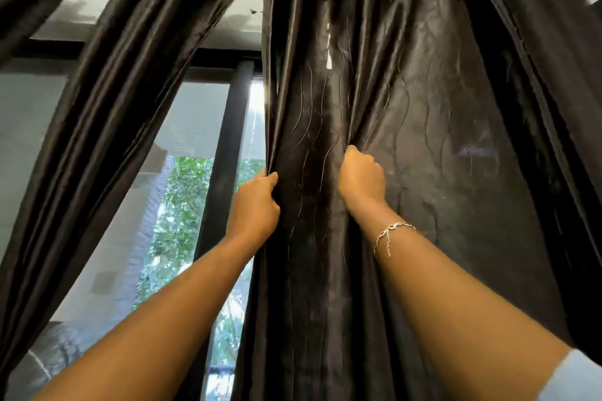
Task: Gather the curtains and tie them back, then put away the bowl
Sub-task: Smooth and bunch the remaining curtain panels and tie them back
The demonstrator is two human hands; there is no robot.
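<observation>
Forearms are raised to the hanging curtain, edge gripped by left hand, fold pinched by right hand; gathering stage, remaining folds likely to be drawn in next.

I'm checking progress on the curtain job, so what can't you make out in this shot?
Bowl and any tie-back: nowhere in the head view.
Right hand fingers: buried in a fold of the dark curtain.
Left hand fingertips: curled behind the curtain's edge.
Curtain hem: cut off by the bottom edge.
</observation>
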